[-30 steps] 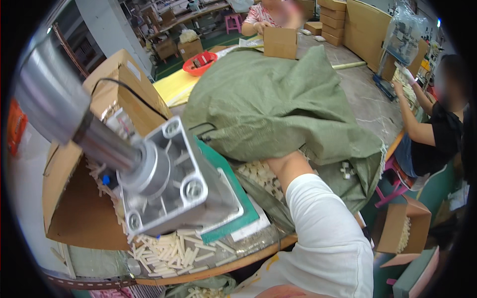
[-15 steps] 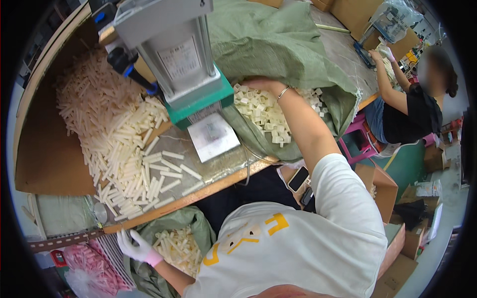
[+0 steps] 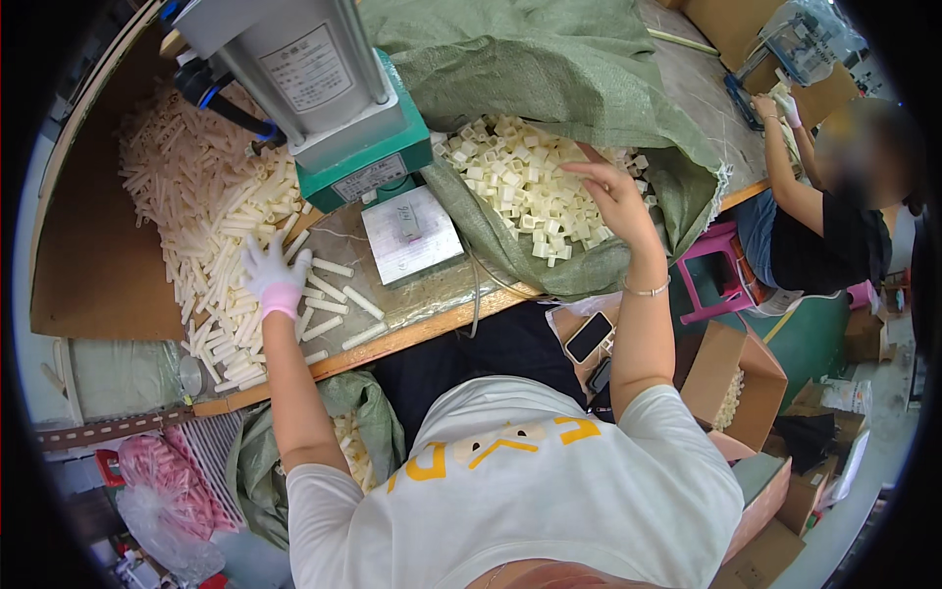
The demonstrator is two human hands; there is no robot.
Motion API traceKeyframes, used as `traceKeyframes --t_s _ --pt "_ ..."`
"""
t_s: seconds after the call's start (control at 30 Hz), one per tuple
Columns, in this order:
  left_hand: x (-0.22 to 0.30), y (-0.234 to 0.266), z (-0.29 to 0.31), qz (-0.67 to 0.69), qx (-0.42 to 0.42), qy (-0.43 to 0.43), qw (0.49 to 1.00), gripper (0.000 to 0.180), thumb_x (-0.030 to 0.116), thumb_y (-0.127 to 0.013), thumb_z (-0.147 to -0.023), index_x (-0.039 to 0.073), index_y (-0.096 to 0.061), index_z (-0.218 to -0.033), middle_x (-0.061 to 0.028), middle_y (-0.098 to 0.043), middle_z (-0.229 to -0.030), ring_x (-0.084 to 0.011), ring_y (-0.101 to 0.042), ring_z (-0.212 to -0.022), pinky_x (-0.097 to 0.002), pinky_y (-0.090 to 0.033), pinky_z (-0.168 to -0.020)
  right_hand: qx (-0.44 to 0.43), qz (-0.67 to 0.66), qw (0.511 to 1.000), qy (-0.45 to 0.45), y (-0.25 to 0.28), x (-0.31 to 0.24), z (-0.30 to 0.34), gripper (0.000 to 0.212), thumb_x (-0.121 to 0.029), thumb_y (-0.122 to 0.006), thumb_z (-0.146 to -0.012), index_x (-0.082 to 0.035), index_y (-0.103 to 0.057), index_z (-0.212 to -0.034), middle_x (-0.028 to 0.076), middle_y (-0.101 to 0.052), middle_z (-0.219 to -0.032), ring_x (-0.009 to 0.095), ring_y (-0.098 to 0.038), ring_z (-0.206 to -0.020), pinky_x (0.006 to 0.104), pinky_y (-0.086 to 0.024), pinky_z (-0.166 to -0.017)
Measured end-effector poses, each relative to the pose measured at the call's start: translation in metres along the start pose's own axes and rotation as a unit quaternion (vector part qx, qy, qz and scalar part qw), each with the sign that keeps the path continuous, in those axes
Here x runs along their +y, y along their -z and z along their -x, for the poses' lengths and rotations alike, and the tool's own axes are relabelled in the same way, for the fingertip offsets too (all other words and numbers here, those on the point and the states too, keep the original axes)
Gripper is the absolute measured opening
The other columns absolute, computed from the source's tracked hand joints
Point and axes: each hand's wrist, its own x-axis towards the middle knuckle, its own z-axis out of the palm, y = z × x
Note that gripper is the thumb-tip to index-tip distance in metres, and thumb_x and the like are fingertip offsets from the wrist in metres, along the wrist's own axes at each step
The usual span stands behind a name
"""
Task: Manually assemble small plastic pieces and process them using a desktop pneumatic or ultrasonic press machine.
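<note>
The person sits at a workbench (image 3: pixel 422 329) with a green-based press machine (image 3: pixel 339 108) standing at its middle. To the left of the press lies a heap of cream plastic tubes (image 3: pixel 211 211), long thin pieces spilled across the bench top and into a cardboard box (image 3: pixel 93 255). The left hand (image 3: pixel 273 275), in a white glove, rests flat on the near edge of that heap with fingers spread; it presses down on the tubes rather than closing around any one of them. The loose tubes just beside its fingers lie with their long axes running mostly from lower left to upper right, while those deeper in the heap point every way.

To the right of the press, a green woven sack (image 3: pixel 549 79) lies open, and small cream square pieces (image 3: pixel 525 187) are piled in its mouth. The bare right hand (image 3: pixel 616 196) hovers over the right side of that pile, fingers loosely curled and pointing left; whether it grips a piece cannot be told. A grey metal plate (image 3: pixel 410 234) lies directly in front of the press.

Half a second ago the gloved left hand was low, below the bench edge; it now lies up on the tubes. The right hand has stayed at the sack.
</note>
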Motion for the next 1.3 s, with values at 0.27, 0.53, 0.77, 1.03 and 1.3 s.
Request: traceKeyframes --t_s 0.27,0.53,0.77,1.03,1.3 --pt "0.011 -0.024 0.041 0.203 0.014 -0.169 0.964 0.03 0.025 -0.06 -0.084 0.014 -0.066 -0.111 -0.0129 -0.061 -0.12 -0.0299 -0.054 -0.114 -0.0482 -0.033 -0.102 0.142 0.301 0.937 0.11 -0.033 0.004 0.002 0.016 -0.006 -0.07 -0.075 -0.009 -0.072 -0.091 0.008 -0.066 -0.093 0.026 -0.058 -0.09 0.0373 -0.048 -0.078" --pt "0.006 -0.019 0.038 0.323 0.054 -0.16 0.931 0.022 0.011 -0.067 -0.075 0.008 -0.069 -0.096 -0.0131 -0.065 -0.104 -0.0326 -0.06 -0.097 -0.039 -0.049 -0.085 0.027 0.422 0.901 0.096 -0.038 0.014 -0.017 0.024 -0.002 -0.069 -0.065 -0.013 -0.073 -0.086 0.007 -0.06 -0.09 0.028 -0.057 -0.088 0.0404 -0.049 -0.077" --pt "-0.005 -0.006 0.033 0.283 -0.036 -0.142 0.948 0.023 0.013 -0.069 -0.071 0.007 -0.068 -0.092 -0.0114 -0.064 -0.091 -0.031 -0.06 -0.09 -0.0376 -0.049 -0.081 0.099 0.137 0.984 0.059 -0.029 0.013 -0.02 0.019 -0.017 -0.054 -0.096 -0.005 -0.058 -0.11 0.008 -0.062 -0.083 0.017 -0.056 -0.057 0.0261 -0.045 -0.054" --pt "0.006 0.028 0.067 0.571 -0.04 -0.022 0.82 0.024 0.011 -0.069 -0.08 0.005 -0.062 -0.103 -0.0039 -0.063 -0.079 -0.0136 -0.06 -0.072 -0.027 -0.049 -0.068 0.031 -0.156 0.982 -0.098 -0.099 -0.024 0.0 0.025 -0.011 -0.057 -0.094 -0.011 -0.054 -0.119 0.005 -0.064 -0.084 0.007 -0.054 -0.054 0.0193 -0.039 -0.041" --pt "0.057 0.045 0.071 0.669 0.014 -0.054 0.741 0.021 0.005 -0.062 -0.084 0.006 -0.059 -0.105 0.0038 -0.053 -0.081 -0.0034 -0.042 -0.064 -0.017 -0.037 -0.057 -0.041 -0.132 0.988 0.072 -0.159 -0.061 -0.024 0.034 0.0 -0.054 -0.09 -0.009 -0.061 -0.122 0.007 -0.056 -0.088 0.014 -0.056 -0.066 0.0237 -0.049 -0.059"
